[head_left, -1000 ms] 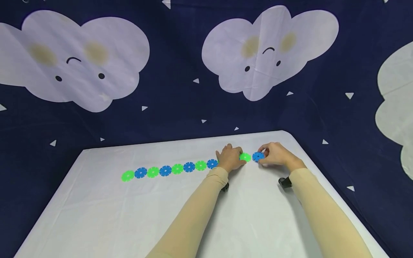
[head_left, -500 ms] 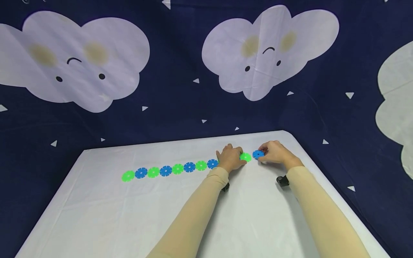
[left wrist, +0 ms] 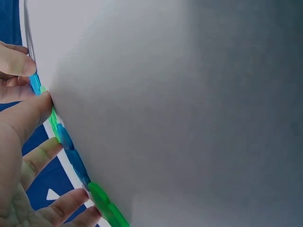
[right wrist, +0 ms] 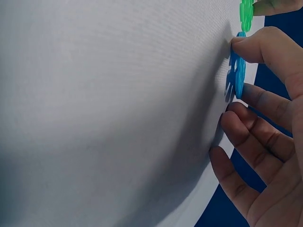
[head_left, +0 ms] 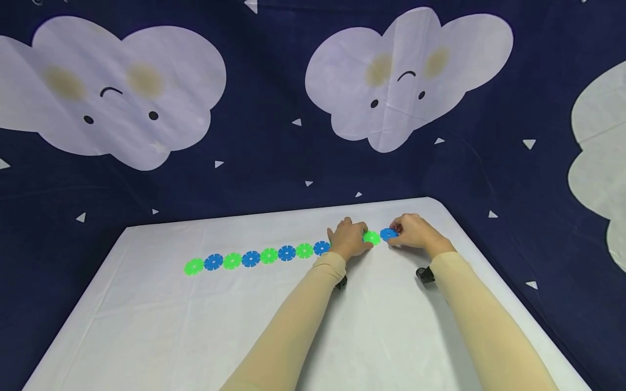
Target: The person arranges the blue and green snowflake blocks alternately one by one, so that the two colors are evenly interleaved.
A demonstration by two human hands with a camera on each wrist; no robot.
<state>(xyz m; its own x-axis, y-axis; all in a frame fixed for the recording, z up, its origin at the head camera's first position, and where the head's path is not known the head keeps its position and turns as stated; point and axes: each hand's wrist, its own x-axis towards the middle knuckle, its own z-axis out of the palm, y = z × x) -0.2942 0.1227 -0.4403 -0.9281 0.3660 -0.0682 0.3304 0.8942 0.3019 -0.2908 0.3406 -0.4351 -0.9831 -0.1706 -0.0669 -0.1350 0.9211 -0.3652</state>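
Observation:
Slotted, flower-shaped plastic discs run in a row of alternating green and blue. My left hand (head_left: 349, 239) lies over the row's right part, hiding some discs. In the left wrist view its thumb and index finger hold a green disc (left wrist: 53, 120) at opposite edges, while other fingertips rest beside the row. My right hand (head_left: 417, 232) pinches a blue disc (head_left: 388, 234) by its edges between thumb and index finger. This disc is just right of the green one and slightly tilted; the right wrist view shows its shadow on the cloth below. The other right fingers are loosely bent.
The visible row continues left to a green end disc (head_left: 194, 266), past a blue disc (head_left: 251, 259). A white cloth (head_left: 146, 326) covers the table, whose far edge lies close behind the row. Dark blue fabric (head_left: 264, 163) with clouds hangs behind. Black wrist cameras (head_left: 424, 275) sit under the sleeves.
My right hand has lifted the blue disc slightly away, then brought it left, closer to the green disc. My left hand has stayed in place.

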